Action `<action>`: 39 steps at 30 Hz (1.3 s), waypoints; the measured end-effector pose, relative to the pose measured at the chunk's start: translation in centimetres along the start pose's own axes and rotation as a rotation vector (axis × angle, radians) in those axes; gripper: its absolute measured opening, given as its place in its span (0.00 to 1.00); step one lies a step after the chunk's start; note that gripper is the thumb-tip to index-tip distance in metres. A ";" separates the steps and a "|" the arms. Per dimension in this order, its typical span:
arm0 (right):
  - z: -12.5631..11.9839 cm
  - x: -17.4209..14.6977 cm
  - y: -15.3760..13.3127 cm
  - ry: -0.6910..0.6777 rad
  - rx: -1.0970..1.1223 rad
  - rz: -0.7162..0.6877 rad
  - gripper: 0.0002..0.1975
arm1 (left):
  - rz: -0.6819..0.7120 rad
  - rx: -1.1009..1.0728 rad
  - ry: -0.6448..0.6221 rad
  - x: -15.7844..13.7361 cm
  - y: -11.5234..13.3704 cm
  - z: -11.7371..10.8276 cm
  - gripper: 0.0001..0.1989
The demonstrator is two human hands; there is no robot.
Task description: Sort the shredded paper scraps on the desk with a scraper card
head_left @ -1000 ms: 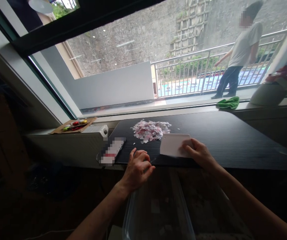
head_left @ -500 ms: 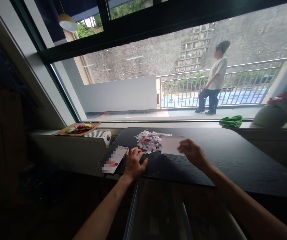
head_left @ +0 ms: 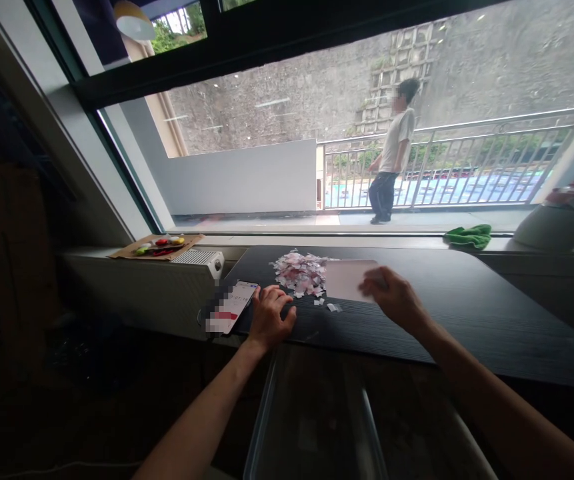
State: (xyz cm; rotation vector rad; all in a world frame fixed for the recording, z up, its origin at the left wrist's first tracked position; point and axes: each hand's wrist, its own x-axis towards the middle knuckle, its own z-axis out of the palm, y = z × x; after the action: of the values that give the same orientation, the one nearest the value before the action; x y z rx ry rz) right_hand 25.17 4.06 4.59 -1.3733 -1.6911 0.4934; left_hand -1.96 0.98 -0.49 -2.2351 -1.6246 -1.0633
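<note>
Shows a smartphone (head_left: 237, 303) at the left edge of the table (head_left: 467, 307). Just right of it, holds the left hand (head_left: 268, 313) palm down, fingers spread and lightly bent; cannot tell about contact with the tabletop. Has a heap of pinkish-white paper scraps (head_left: 297, 272) beyond and slightly right of that hand, with loose scraps (head_left: 335, 307) nearer the front edge. Farther right, grips a white card (head_left: 347, 279) by its right end in the right hand (head_left: 395, 295), card's left edge beside the heap.
</note>
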 end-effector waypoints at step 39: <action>-1.7 -4.4 1.6 -0.096 0.452 0.367 0.10 | -0.006 0.009 -0.026 0.0 0.2 -0.2 0.06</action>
State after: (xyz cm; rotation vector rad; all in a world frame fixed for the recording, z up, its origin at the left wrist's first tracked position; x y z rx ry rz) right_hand 27.54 0.11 2.63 -1.3317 -1.2903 1.0932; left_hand -1.90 0.78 -0.33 -2.2489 -1.6434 -1.0311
